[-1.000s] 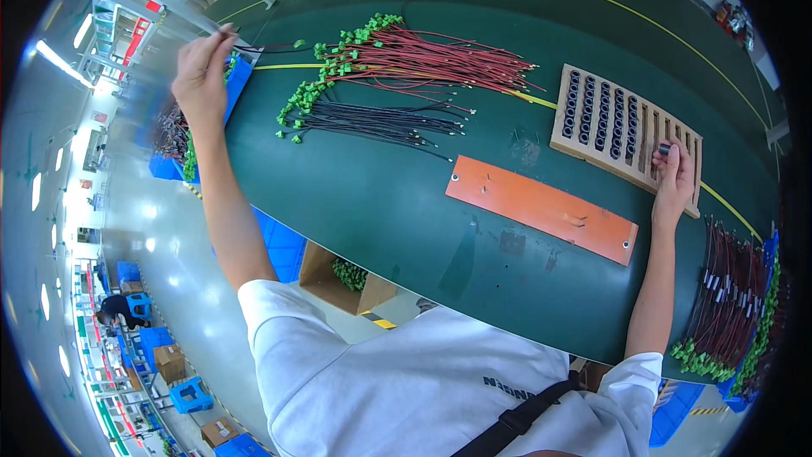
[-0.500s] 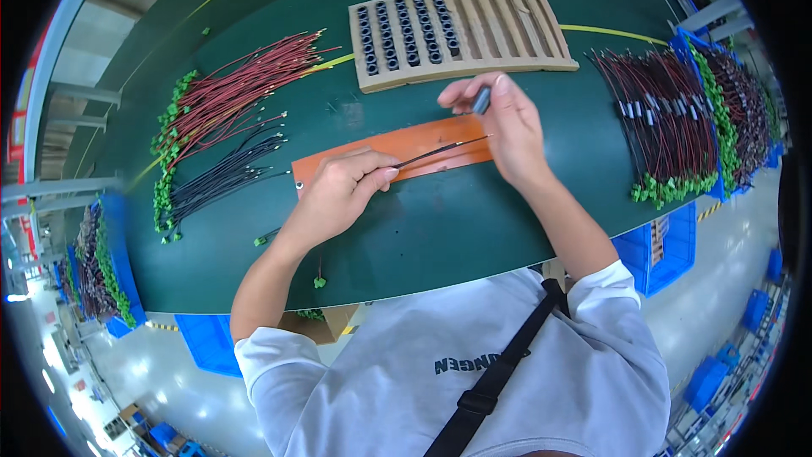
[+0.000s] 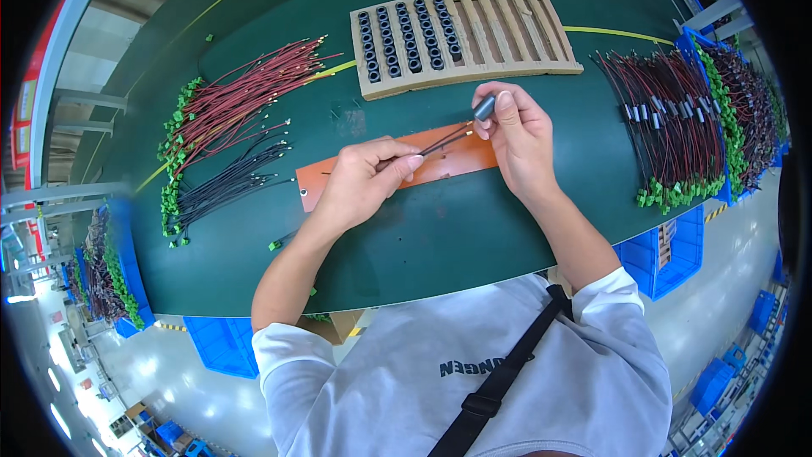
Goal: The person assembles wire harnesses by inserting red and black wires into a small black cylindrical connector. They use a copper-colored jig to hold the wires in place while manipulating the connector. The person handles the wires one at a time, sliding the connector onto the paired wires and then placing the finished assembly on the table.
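My left hand [image 3: 365,179] is closed, pinching a pair of thin wires [image 3: 446,143] whose bare tips point up to the right. In my right hand [image 3: 523,142], thumb and fingers grip a small dark grey cylindrical ferrite core [image 3: 485,107]. The wire tips are right beside the core's lower end; whether they enter it cannot be made out. Under both hands lies an orange strip [image 3: 317,182] on the green table. Beyond them, a slotted tan tray [image 3: 482,74] holds rows of similar ferrite cores [image 3: 405,32] in its left part.
Red wires [image 3: 254,80] and black wires [image 3: 233,176] with green connectors [image 3: 173,148] lie at the left. At the right are wires carrying grey cores [image 3: 668,114], beside a blue bin [image 3: 709,76] of more wires. Another blue bin [image 3: 222,343] stands below the table's front edge.
My left hand has moved right and slightly up with the wires. The right hand has turned the core, and the wire tips and core are now close together.
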Demonstrator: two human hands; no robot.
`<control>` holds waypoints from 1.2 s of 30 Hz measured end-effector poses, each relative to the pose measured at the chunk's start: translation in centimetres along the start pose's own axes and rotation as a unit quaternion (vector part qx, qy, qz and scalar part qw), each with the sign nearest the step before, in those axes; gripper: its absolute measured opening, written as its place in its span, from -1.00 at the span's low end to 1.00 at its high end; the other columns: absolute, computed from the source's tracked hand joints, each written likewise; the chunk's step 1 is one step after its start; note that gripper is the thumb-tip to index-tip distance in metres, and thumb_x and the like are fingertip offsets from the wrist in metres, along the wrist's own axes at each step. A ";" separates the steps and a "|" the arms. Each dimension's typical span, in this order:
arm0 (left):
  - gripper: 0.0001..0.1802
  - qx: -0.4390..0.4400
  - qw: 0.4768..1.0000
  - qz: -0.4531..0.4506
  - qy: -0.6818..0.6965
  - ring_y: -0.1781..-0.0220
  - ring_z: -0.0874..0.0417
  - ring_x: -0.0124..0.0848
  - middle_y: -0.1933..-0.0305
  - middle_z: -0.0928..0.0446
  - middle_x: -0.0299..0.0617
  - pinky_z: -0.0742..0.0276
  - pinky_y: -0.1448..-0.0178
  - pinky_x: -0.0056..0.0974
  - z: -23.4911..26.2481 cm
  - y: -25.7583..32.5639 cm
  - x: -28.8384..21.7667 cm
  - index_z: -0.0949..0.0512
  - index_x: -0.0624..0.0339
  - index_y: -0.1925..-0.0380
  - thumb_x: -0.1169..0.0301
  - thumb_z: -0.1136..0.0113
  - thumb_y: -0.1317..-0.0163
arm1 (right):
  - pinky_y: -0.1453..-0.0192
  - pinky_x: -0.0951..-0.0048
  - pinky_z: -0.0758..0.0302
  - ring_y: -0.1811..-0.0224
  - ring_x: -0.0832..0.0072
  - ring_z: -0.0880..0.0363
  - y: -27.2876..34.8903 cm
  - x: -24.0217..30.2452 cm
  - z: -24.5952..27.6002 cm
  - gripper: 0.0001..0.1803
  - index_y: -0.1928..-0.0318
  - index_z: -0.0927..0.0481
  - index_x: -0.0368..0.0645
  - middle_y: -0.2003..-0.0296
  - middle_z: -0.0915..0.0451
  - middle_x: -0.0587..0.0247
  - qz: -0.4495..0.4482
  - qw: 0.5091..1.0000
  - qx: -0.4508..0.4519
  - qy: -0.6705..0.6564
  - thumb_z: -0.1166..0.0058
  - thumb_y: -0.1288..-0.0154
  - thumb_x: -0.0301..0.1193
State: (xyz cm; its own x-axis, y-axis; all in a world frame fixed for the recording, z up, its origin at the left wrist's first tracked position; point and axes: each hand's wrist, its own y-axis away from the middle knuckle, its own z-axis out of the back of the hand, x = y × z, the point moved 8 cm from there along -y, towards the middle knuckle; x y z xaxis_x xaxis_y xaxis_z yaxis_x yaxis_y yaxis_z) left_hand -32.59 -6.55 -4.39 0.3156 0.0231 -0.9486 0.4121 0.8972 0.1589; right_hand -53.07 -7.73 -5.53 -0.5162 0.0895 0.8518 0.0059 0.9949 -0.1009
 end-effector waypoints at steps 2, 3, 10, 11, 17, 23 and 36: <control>-0.81 -0.002 0.999 0.008 0.051 0.49 -0.47 -0.61 0.41 -0.55 -0.30 -0.36 0.45 -0.42 0.2 -0.2 0.4 -0.70 0.42 0.10 0.47 -0.29 -0.43 | 0.12 0.56 -0.48 0.26 0.63 -0.49 -0.1 -0.2 0.3 -0.66 -0.06 -0.61 -0.31 0.23 -0.60 0.33 -0.007 1.000 -0.005 -0.003 -0.04 -0.62 -0.24; -0.81 -0.003 0.997 0.012 0.076 0.51 -0.46 -0.61 0.42 -0.53 -0.31 -0.34 0.47 -0.43 0.3 -0.2 0.7 -0.70 0.43 0.11 0.48 -0.29 -0.43 | 0.12 0.55 -0.48 0.26 0.63 -0.50 -0.1 -0.4 0.1 -0.66 -0.06 -0.61 -0.31 0.23 -0.61 0.33 -0.012 1.000 -0.003 0.001 -0.04 -0.62 -0.24; -0.82 0.021 0.996 0.044 0.073 0.49 -0.47 -0.61 0.40 -0.56 -0.30 -0.35 0.46 -0.44 0.3 -0.2 1.5 -0.69 0.40 0.09 0.49 -0.27 -0.43 | 0.17 0.54 -0.49 0.30 0.64 -0.51 -0.2 -1.1 -0.4 -0.66 -0.04 -0.61 -0.32 0.23 -0.61 0.30 -0.070 0.997 0.031 0.004 -0.04 -0.62 -0.25; -0.81 0.024 0.996 0.040 0.075 0.49 -0.48 -0.61 0.39 -0.57 -0.30 -0.35 0.46 -0.44 0.3 -0.3 1.5 -0.68 0.40 0.07 0.48 -0.27 -0.44 | 0.18 0.54 -0.49 0.30 0.64 -0.51 -0.2 -1.2 -0.5 -0.66 -0.04 -0.61 -0.32 0.23 -0.61 0.29 -0.080 0.996 0.039 0.000 -0.04 -0.62 -0.25; -0.77 0.028 0.992 0.033 0.120 0.45 -0.50 -0.59 0.35 -0.60 -0.27 -0.38 0.43 -0.45 0.3 -0.3 1.6 -0.62 0.37 -0.04 0.50 -0.24 -0.45 | 0.13 0.55 -0.53 0.26 0.63 -0.55 -0.1 -1.0 -1.0 -0.69 -0.06 -0.61 -0.31 0.18 -0.64 0.26 -0.056 0.996 0.043 0.052 -0.03 -0.62 -0.29; -0.59 0.020 0.982 0.000 0.188 0.42 -0.58 -0.56 0.29 -0.64 -0.20 -0.46 0.40 -0.44 -0.7 -0.6 0.1 -0.43 0.30 -0.23 0.57 -0.23 -0.42 | 0.09 0.59 -0.55 0.22 0.69 -0.56 1.7 -2.2 -3.4 -0.70 -0.09 -0.62 -0.26 0.13 -0.66 0.29 -0.115 0.984 0.096 0.093 0.00 -0.63 -0.29; -0.78 0.070 0.989 0.116 0.060 0.52 -0.43 -0.67 0.43 -0.64 -0.31 -0.33 0.46 -0.46 1.3 3.4 3.3 -0.71 0.34 0.02 0.43 -0.25 -0.46 | 0.11 0.45 -0.61 0.24 0.52 -0.61 -1.9 1.7 1.8 -0.65 0.00 -0.58 -0.33 0.13 -0.68 0.03 -0.035 0.998 0.025 -0.055 0.07 -0.66 -0.25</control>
State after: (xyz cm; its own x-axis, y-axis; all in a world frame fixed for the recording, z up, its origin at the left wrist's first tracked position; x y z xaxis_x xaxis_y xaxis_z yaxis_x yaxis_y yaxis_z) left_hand -29.06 -4.03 -6.61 0.3155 0.2814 -0.9062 0.4565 0.7922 0.4050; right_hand -55.52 -9.55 -4.82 -0.6040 0.0125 0.7969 -0.0734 0.9948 -0.0712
